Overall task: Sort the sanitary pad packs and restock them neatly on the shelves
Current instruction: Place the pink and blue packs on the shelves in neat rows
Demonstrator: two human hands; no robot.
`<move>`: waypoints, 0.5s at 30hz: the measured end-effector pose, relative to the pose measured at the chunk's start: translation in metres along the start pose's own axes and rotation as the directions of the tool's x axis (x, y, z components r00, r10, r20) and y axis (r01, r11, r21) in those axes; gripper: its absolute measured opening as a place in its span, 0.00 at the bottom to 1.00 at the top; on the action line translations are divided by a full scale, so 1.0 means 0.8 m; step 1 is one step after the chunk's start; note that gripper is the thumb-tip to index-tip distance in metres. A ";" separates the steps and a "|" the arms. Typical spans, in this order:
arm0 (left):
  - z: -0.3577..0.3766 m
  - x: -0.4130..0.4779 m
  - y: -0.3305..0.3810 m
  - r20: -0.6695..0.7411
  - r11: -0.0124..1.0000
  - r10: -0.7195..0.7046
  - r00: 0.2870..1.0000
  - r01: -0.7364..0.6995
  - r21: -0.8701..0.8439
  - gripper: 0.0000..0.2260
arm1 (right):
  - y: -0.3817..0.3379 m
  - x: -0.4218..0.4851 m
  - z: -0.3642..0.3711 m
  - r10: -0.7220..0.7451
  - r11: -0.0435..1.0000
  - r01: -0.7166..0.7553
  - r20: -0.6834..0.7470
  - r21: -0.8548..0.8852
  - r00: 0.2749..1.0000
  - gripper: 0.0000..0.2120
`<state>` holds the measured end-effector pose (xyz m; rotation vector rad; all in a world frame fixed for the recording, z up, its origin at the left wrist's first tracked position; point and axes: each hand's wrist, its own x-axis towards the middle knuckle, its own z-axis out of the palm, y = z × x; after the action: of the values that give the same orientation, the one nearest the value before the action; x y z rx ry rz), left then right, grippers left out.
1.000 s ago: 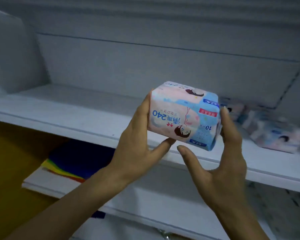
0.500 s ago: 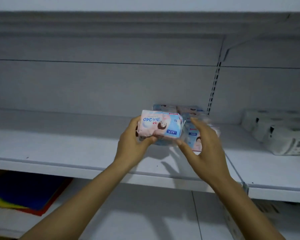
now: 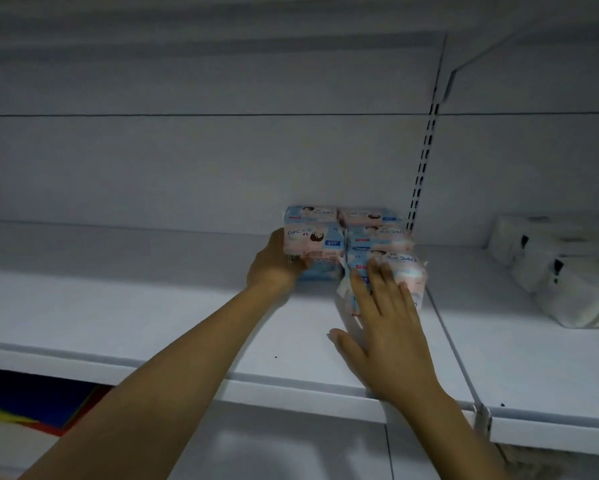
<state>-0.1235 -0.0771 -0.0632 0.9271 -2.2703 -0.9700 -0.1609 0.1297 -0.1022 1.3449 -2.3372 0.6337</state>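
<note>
Pad pack (image 3: 313, 240): we are gripping its left end with our left hand (image 3: 274, 268). Our right hand (image 3: 388, 323) is lying flat and spread, fingers touching the front pack (image 3: 407, 264) just ahead.

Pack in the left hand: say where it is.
Head view, centre: the pack is on the white shelf, gripped by the left hand, touching other packs rightward.

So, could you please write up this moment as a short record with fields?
Place: white shelf, dim light
Stock: pad packs grouped near the back, beside the slotted upright
Left hand: grips the left pack
Right hand: straight fingers touch the front pack
Next bay: white wrapped packs
Lower shelf: coloured sheets
</note>
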 end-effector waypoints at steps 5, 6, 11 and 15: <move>0.033 -0.006 -0.023 -0.096 0.993 0.089 0.991 -0.081 0.087 0.30 | 0.003 0.000 0.008 0.007 1.000 -0.007 -0.002 -0.016 1.000 0.42; 0.035 -0.002 -0.028 -0.115 0.990 0.113 0.987 -0.103 0.093 0.29 | 0.003 0.000 0.009 0.009 1.000 -0.009 -0.004 -0.021 1.000 0.42; 0.035 0.005 -0.032 -0.118 0.993 0.105 0.988 -0.098 0.060 0.21 | -0.001 0.002 0.006 -0.009 1.000 0.009 -0.020 -0.025 1.000 0.41; 0.028 -0.006 -0.025 -0.093 0.994 0.098 0.991 -0.101 -0.028 0.22 | -0.005 0.002 0.000 -0.015 1.000 0.014 -0.036 -0.019 0.999 0.41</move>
<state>-0.1273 -0.0744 -0.0931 0.8190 -2.1958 -0.8995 -0.1586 0.1267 -0.1003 1.3300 -2.2968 0.6256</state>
